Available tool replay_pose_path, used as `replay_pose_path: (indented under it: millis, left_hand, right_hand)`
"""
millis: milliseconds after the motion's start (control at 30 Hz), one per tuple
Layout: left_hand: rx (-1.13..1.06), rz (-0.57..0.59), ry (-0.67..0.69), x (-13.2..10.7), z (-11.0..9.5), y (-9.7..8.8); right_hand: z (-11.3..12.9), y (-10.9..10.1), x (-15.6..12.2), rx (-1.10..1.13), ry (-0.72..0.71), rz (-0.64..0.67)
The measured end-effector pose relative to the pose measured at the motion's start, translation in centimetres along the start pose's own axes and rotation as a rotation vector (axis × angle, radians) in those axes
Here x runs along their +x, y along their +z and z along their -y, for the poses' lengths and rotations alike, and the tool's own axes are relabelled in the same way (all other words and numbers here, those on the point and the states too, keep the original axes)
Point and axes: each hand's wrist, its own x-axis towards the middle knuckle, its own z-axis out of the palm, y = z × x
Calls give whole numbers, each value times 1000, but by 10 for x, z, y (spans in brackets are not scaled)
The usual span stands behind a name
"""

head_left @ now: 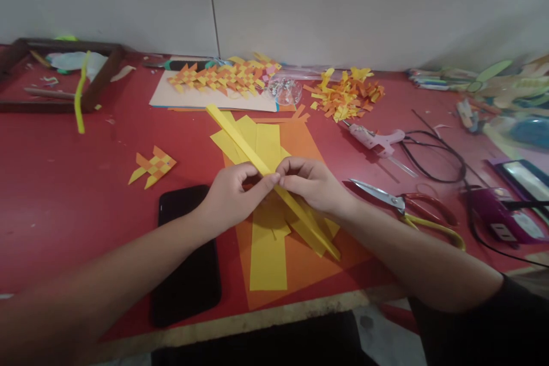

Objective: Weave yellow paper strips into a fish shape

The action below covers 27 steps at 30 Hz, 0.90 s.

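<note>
A long folded yellow paper strip [238, 138] runs slantwise between my hands, its far end up to the left and its near end down to the right. My left hand [234, 191] pinches it near the middle with thumb and fingers. Close against it, my right hand [315, 183] grips the same strip, fingertips touching the left thumb. Beneath lie several loose yellow paper strips [268, 263] on orange paper sheets [309, 271]. To the left rests a woven orange-and-yellow paper fish [155, 167].
A black phone [186, 280] lies by my left forearm. Scissors [403, 206], a pink glue gun [375, 138] with its cord and a purple power socket [504, 214] are on the right. Behind are more paper fish [218, 79], paper scraps [347, 94] and a wooden frame [107, 77].
</note>
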Motion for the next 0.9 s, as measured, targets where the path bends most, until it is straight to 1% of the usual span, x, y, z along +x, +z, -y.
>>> replay_pose_path:
  millis: [67,100,167,267,333,367,433,500,567,633,767,833,900]
  left_hand:
    - [-52,-29,23,0,-1,0]
    - [-91,-62,31,0,-2,0]
    - [-211,-157,41,0,-3,0]
    - [-426,-337,87,2,-4,0]
    - [-513,-397,113,4,-4,-1]
    - [-528,-391,108,4,-3,-1]
    - [-481,-296,69,4,-2,-2]
    - [-339,-179,45,3,-1,-2]
    - [-180,-125,37,1,0,-1]
    - [-106,-116,29,-1,-1,0]
    - [-149,-72,32,-2,-5,1]
    - [-190,-102,35,-2,-7,1]
    - [-244,-185,21,-1,-6,1]
  right_hand:
    - [0,-1,0,12,-15,12]
    - [0,-1,0,19,-26,19]
    - [1,-2,-1,47,-35,37]
    - [3,-2,-2,87,-18,54]
    - [3,-2,-2,85,-8,55]
    - [3,-2,-2,80,-6,53]
    - [1,-2,-2,75,-14,39]
    - [0,-2,-2,68,-36,12]
    - [-1,-2,-1,55,-52,0]
    - [0,-2,-1,46,-53,12]
    - [2,-1,-1,58,-74,37]
    - [2,-2,-1,67,-76,47]
    - [2,-3,0,73,-67,56]
